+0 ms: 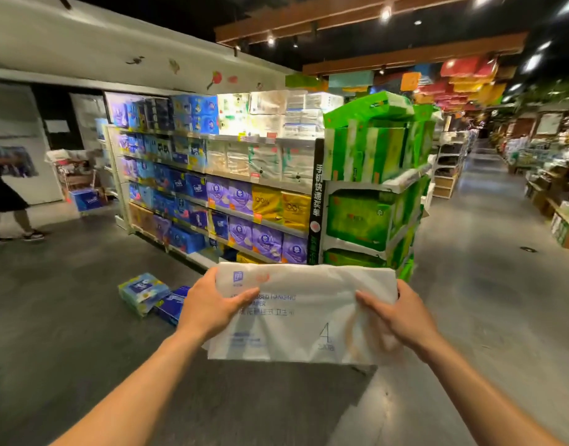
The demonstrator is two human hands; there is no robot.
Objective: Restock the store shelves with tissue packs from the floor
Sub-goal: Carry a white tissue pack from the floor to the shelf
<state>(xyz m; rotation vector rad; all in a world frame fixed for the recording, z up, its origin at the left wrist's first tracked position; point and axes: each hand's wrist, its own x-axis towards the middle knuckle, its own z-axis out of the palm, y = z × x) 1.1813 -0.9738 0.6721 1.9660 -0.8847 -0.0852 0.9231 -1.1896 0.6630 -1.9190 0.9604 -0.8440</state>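
White, soft plastic wrap covers the flat, rectangular tissue pack (305, 313) that I hold out in front of me, above the grey floor (67, 333). My left hand (212, 307) grips its left edge, thumb across the front face; my right hand (395, 313) clamps the right edge, fingers pressed into the crinkled film. On the wrapper I can read a small blue logo at the top left, the words "HANGING" and "PAPER" in pale blue, a line of Chinese characters below them and a large "4" toward the lower right; the finer print is too blurred to make out.

Beyond the pack stands the shelving unit (219, 188), its tiers packed with glossy blue, purple, yellow and white bundles. A black end strip (317, 201) with white Chinese lettering runs down its corner. Just right of that is a display of bright green packs (370, 175), stacked on white tiers.

On the floor to the left, near the shelf base, lie a light blue-green pack (141, 292) and a dark blue pack (172, 302), touching each other, the dark one partly hidden by my left hand. Far left, a person (6, 194) in dark clothes carries a bluish bundle. The aisle on the right runs off past low wooden crates of goods.
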